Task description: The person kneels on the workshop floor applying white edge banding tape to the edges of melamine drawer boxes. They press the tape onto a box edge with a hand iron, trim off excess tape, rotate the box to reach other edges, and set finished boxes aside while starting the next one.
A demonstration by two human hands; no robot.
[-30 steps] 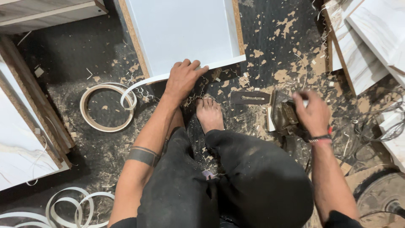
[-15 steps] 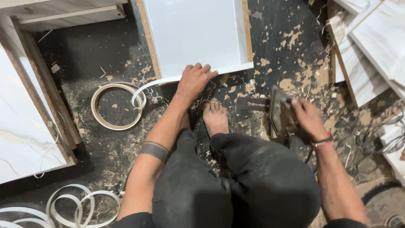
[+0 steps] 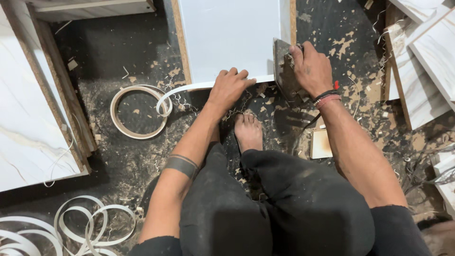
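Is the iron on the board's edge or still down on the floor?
On the edge: the right hand presses the iron against the white board's near edge.

The floor point(image 3: 118, 52) is dark and dirty, with wood chips and curly shavings point(image 3: 346, 45) all over it. At the left of the frame a big white board point(image 3: 28, 123) with a brown edge lies flat. Another board point(image 3: 95, 7) sits along the upper left. At the upper right more white boards point(image 3: 426, 57) are stacked at a slant. White strips point(image 3: 80, 227) lie in loops at the lower left. A small pale block point(image 3: 321, 143) lies on the floor right of the middle. Thin wires point(image 3: 436, 175) show at the right edge. The light is soft and even.
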